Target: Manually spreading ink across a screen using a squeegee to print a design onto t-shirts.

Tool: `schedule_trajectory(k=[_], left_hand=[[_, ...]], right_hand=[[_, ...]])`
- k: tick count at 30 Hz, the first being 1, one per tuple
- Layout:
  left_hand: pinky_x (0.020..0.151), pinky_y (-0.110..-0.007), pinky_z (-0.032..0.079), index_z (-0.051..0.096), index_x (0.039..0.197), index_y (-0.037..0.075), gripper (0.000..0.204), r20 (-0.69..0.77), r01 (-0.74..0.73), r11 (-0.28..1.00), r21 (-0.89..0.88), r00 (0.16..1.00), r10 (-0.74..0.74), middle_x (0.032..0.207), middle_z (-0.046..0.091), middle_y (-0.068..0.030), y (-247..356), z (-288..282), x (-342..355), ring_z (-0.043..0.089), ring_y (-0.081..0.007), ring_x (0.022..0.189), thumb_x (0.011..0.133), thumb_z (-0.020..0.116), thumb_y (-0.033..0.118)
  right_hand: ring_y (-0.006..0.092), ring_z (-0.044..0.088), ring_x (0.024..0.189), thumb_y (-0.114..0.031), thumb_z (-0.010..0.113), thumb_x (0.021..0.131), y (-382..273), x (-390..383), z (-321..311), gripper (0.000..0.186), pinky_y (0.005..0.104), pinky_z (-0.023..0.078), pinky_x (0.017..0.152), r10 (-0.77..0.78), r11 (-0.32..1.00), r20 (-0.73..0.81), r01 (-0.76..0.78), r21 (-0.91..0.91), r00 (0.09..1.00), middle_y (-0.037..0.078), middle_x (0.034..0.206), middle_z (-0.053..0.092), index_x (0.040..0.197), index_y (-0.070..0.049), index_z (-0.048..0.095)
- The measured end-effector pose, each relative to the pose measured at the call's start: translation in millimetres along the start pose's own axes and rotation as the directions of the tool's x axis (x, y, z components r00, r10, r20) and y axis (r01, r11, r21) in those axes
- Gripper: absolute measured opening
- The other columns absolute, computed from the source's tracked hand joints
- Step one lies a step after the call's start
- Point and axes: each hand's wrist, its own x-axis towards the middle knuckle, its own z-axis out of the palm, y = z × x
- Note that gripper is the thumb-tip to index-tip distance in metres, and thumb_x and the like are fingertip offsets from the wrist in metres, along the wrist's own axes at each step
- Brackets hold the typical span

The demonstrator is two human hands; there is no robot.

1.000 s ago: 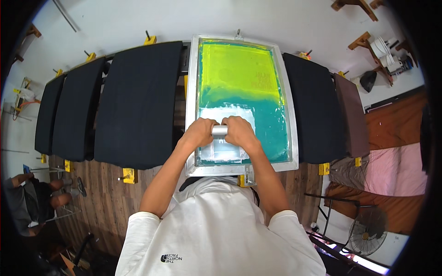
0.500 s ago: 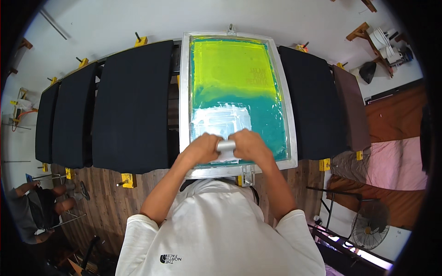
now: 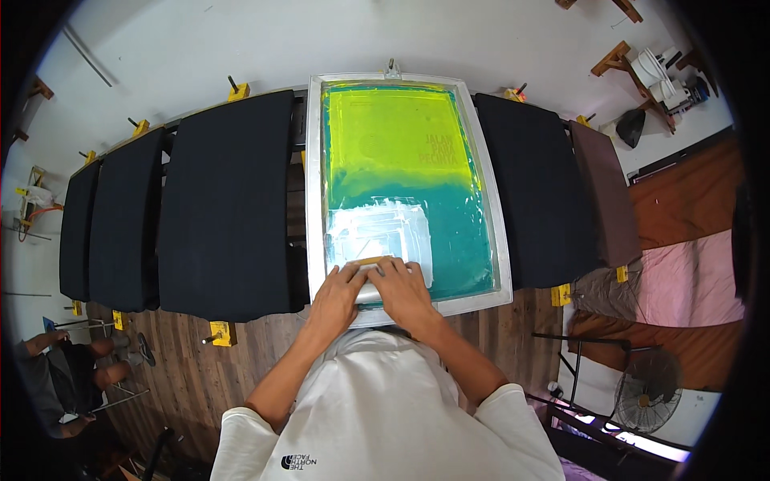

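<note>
A metal-framed printing screen [image 3: 314, 184] lies flat on the long table, its mesh yellow at the far end and teal near me. A patch of white ink [image 3: 377, 228] covers the near left of the mesh. My left hand [image 3: 338, 294] and my right hand [image 3: 403, 289] sit side by side, both gripping a squeegee [image 3: 370, 261] with a wooden handle. The squeegee rests at the near end of the screen, close to the frame's front rail. Its blade is hidden under my fingers.
Several black fabric-covered boards [image 3: 224, 200] lie in a row left and right of the screen, with a brown one [image 3: 603, 192] at far right. Yellow clamps [image 3: 220, 332] hold them. A seated person [image 3: 64, 377] is at lower left. A floor fan [image 3: 646, 401] stands at lower right.
Both hands have pulled the squeegee toward me, from mid-screen down to the near end. The white ink patch behind it is now wider and uncovered.
</note>
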Motion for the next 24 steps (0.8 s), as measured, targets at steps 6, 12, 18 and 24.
schedule_trajectory(k=[6, 12, 18, 24], left_hand=[[0.113, -0.048, 0.034, 0.053, 0.132, -0.003, 0.057, -0.146, -0.043, 0.963, 0.265, 0.986, 0.085, 0.138, 0.052, -0.0237, -1, 27, 17, 0.047, -0.0398, 0.131, 0.075, 0.056, -0.008], [0.114, -0.047, 0.031, 0.052, 0.134, -0.003, 0.054, -0.082, -0.106, 0.971, 0.213, 0.989, 0.126, 0.137, 0.053, -0.0259, 19, 38, 2, 0.047, -0.0415, 0.132, 0.08, 0.053, -0.002], [0.105, -0.048, 0.042, 0.063, 0.118, 0.0, 0.044, -0.185, -0.1, 0.991, 0.09, 0.976, 0.115, 0.114, 0.063, -0.0248, 9, 18, 61, 0.06, -0.0398, 0.11, 0.075, 0.056, -0.007], [0.08, -0.044, 0.054, 0.071, 0.107, 0.005, 0.045, 0.005, -0.017, 1.0, -0.016, 1.0, 0.018, 0.093, 0.07, -0.0193, -11, 5, 109, 0.067, -0.0379, 0.087, 0.064, 0.064, -0.006]], right_hand=[[0.0316, 0.051, 0.119, 0.008, 0.059, 0.073, 26, 0, 20, 0.049, 0.0437, 0.041, 0.094, 0.007, 0.969, -0.167, 0.034, 0.244, 0.986, 0.014, 0.128, 0.054, 0.12, -0.004, 0.059], [0.0322, 0.051, 0.12, 0.01, 0.058, 0.068, 28, -34, 18, 0.053, 0.045, 0.041, 0.096, 0.057, 0.954, -0.137, -0.013, 0.299, 0.989, 0.015, 0.125, 0.055, 0.119, -0.003, 0.058], [0.0354, 0.06, 0.098, 0.004, 0.065, 0.062, 68, 21, -4, 0.039, 0.046, 0.047, 0.078, -0.038, 0.985, -0.177, 0.067, 0.161, 0.984, 0.012, 0.101, 0.062, 0.099, -0.007, 0.059], [0.0374, 0.061, 0.094, 0.001, 0.067, 0.067, 93, 61, -16, 0.032, 0.0488, 0.052, 0.079, 0.062, 0.974, 0.114, -0.085, 0.21, 0.992, 0.017, 0.097, 0.064, 0.098, -0.007, 0.065]])
